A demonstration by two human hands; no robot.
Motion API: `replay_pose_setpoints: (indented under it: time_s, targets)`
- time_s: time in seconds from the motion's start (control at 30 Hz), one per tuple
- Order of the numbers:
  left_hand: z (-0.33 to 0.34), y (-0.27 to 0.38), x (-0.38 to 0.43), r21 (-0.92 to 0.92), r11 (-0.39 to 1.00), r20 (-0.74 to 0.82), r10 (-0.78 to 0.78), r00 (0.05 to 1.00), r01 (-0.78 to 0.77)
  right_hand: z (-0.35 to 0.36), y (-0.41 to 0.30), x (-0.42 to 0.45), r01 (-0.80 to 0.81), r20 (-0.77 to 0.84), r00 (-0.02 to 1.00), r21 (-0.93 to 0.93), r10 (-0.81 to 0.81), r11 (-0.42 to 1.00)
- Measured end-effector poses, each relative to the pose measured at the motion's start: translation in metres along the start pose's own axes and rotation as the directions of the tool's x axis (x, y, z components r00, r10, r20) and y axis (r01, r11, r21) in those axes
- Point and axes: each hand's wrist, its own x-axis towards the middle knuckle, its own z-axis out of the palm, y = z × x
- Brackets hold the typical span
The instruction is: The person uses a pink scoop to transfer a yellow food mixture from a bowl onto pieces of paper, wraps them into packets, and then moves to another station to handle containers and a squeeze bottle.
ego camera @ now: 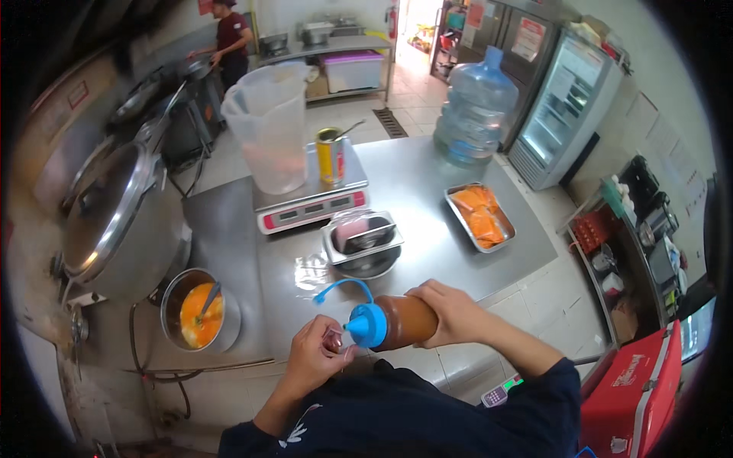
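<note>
My right hand is wrapped around a clear squeeze bottle of brown-orange sauce. The bottle is tilted nearly level, its blue nozzle cap facing my left hand, and a blue tethered stopper hangs loose from it. Between the fingers of my left hand is a small clear plastic bag with something dark reddish in it. The nozzle tip is at the bag's mouth; whether it is inside, I cannot tell. Flat clear plastic bags lie on the steel table just beyond.
A metal tray holds orange-filled packets. Steel containers, a scale with a plastic pitcher and a can, and a water jug stand around. Left are a pot with orange liquid and a large lidded pot. A person stands at the back.
</note>
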Motion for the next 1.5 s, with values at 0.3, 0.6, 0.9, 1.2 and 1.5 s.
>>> replay_pose_setpoints:
  time_s: [0.3,0.6,0.9,1.2,1.5]
  targets:
    - [0.074,-0.006,0.022,-0.143,0.973,-0.212,-0.208,0.955,0.181,0.084,0.117,-0.030,-0.145,-0.472,0.844,0.258,0.256,0.955]
    - [0.116,0.009,0.025,-0.094,0.946,-0.163,-0.321,0.933,0.309,0.032,0.094,-0.038,-0.038,-0.611,0.787,0.099,0.091,0.994]
    - [0.136,0.023,0.005,-0.213,0.974,-0.188,-0.117,0.975,0.075,0.060,0.057,-0.016,0.242,-0.201,0.968,0.604,-0.149,0.759]
    - [0.107,0.042,-0.082,-0.420,0.902,-0.651,-0.227,0.724,-0.096,0.068,-0.006,0.011,0.091,0.055,0.949,0.895,-0.312,0.436]
    - [0.094,0.065,-0.200,0.004,0.993,-0.918,-0.042,0.395,0.117,0.102,-0.125,0.011,0.464,0.108,0.638,0.736,-0.763,0.493]
